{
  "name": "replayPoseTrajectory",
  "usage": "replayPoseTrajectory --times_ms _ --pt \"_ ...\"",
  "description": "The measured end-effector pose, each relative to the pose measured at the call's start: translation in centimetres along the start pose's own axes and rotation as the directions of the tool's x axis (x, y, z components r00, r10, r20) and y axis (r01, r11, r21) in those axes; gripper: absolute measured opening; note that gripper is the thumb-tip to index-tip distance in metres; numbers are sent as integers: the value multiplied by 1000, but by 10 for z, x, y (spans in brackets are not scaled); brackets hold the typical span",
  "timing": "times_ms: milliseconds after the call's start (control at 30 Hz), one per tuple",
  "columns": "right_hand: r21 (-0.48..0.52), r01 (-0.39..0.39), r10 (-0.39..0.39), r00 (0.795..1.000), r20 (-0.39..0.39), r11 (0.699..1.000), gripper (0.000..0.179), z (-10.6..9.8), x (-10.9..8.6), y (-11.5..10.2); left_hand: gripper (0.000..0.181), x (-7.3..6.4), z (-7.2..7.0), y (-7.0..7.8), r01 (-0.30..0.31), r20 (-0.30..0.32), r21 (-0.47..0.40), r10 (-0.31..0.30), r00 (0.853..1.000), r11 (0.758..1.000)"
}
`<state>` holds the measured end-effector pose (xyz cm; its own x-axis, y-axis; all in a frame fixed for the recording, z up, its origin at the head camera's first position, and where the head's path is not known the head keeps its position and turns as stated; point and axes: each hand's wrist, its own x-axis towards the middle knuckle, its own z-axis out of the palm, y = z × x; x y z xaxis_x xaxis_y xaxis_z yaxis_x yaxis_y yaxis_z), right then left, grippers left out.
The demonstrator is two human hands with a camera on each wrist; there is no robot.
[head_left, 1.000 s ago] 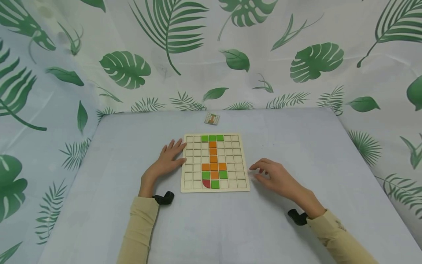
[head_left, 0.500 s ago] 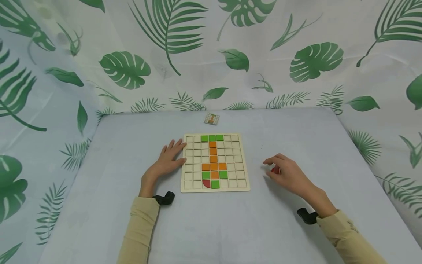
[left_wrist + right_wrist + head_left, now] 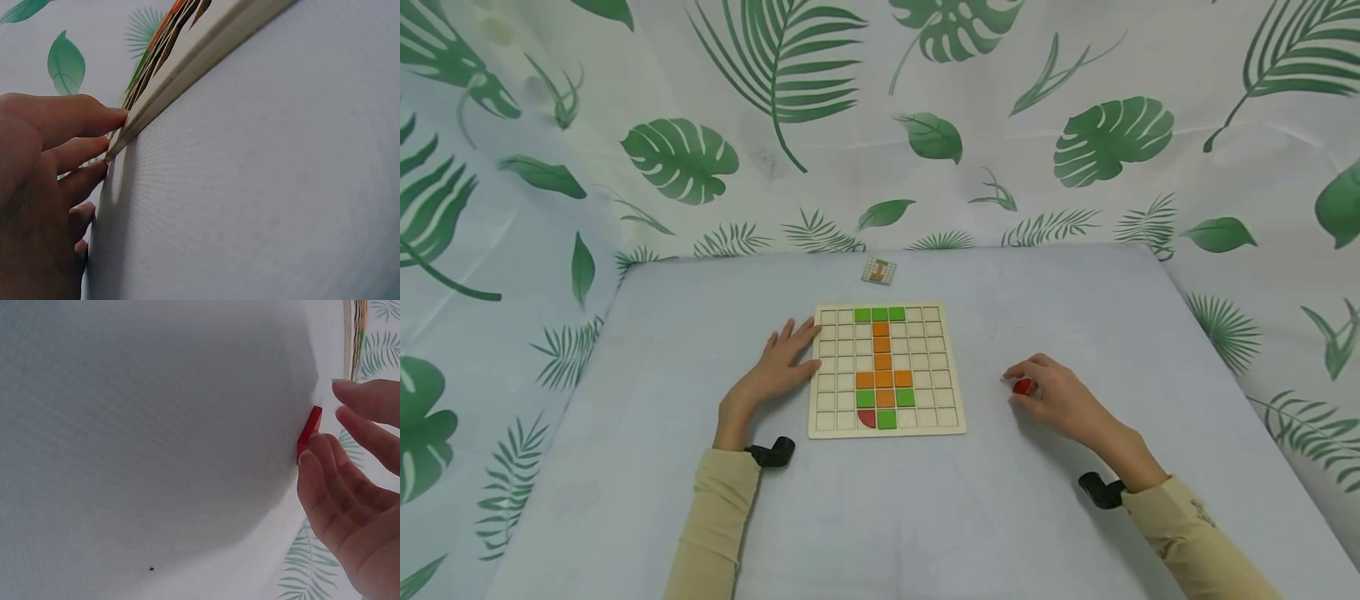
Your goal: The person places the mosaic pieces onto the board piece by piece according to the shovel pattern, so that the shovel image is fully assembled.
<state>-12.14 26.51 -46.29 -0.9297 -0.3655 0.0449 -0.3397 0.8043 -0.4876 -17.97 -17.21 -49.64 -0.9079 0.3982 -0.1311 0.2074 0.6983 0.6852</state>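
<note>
A cream grid board [image 3: 952, 417] lies flat mid-table, with orange, green and dark red tiles [image 3: 883, 362] set in its middle columns. At its left edge my left hand [image 3: 775, 367] rests with fingers spread; in the left wrist view the fingertips touch the board's rim [image 3: 153, 103]. To the right of the board is my right hand [image 3: 1060, 404], bent over a small red tile [image 3: 1022, 386]. The right wrist view has two fingertips against this red tile [image 3: 307, 432], while the thumb and index finger stand apart from it. The tile's full shape is hidden.
Behind the board lies a small square card [image 3: 878, 271] printed with a grid pattern. Leaf-printed cloth [image 3: 850, 100] rises along the back and sides of the pale table [image 3: 887, 517]. Each wrist wears a black camera [image 3: 772, 452].
My right hand has moved right, away from the board's edge, and the red tile beneath it has come into view. My left hand stays at the board.
</note>
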Motion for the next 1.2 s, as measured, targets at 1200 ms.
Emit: replayPoseTrajectory --times_ms 1200 --pt "-12 52 -52 999 5 999 18 -3 1 10 66 0 0 -3 -7 -6 -13 7 1000 1000"
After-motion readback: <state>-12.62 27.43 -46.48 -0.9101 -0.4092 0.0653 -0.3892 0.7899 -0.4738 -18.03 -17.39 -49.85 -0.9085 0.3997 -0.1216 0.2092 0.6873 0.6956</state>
